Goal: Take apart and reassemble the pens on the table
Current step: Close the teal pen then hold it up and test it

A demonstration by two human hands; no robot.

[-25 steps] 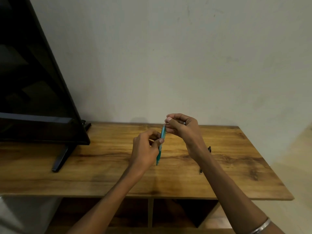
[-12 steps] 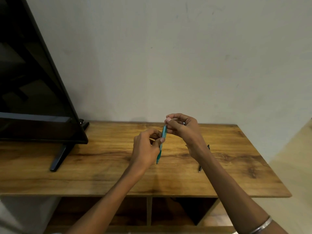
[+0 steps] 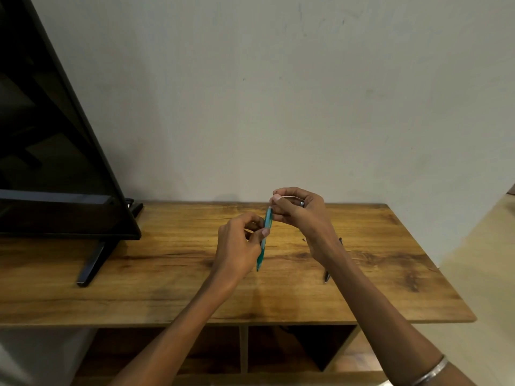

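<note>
A teal pen [image 3: 264, 240] is held nearly upright above the wooden table [image 3: 167, 274], tip pointing down. My left hand [image 3: 239, 246] grips its middle between thumb and fingers. My right hand [image 3: 301, 215] pinches the pen's top end with its fingertips; what is at that end is hidden by the fingers. A dark pen [image 3: 328, 274] lies on the table behind my right forearm, which covers most of it.
A black television [image 3: 55, 162] on a stand foot [image 3: 94, 263] fills the left side of the table. A pale wall runs behind. Open shelf compartments [image 3: 301, 346] sit under the tabletop, and the table's right edge drops to the floor.
Both hands and the teal pen have stayed almost in the same pose; only the view has shifted slightly.
</note>
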